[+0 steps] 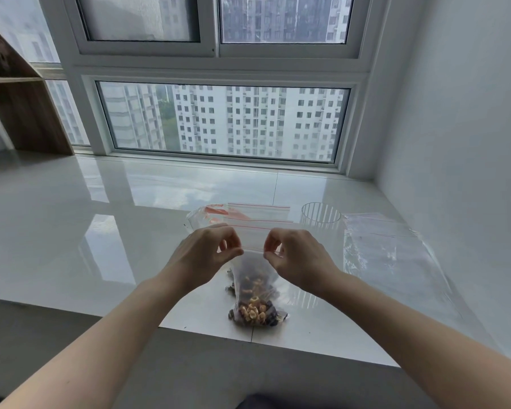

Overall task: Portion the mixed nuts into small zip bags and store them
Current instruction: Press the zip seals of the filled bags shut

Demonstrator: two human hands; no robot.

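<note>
- Writing or brand marks cannot be read on anything in the head view; the bags carry only thin red lines along their zip strips.
- The small zip bag [255, 286] hangs in the lower centre of the frame, clear plastic, held upright by its top edge with its bottom resting on the glossy white sill [71, 231].
- Mixed nuts [255, 312] fill the bag's lower part: pale yellow pieces among dark brown and near-black ones, bunched at the bottom.
- The left hand [202, 256] pinches the bag's top left corner between thumb and curled fingers.
- The right hand [297, 258] pinches the top right corner the same way, so the zip strip stretches straight between the two hands.
- Just above the hands in the frame lies a stack of empty zip bags [258, 215], flat on the sill, red zip lines showing.
- Left of that stack sits a crumpled clear wrapper with orange print [210, 215]; the print is too blurred to read.
- A clear ribbed cup [320, 216] stands upright at centre right, beside the stack.
- A larger clear plastic bag [390, 249] lies flat at the right, near the white wall.
- A window [223, 122] fills the upper frame, with tall apartment blocks beyond.
- A wooden shelf [15, 93] stands at the upper left.
</note>
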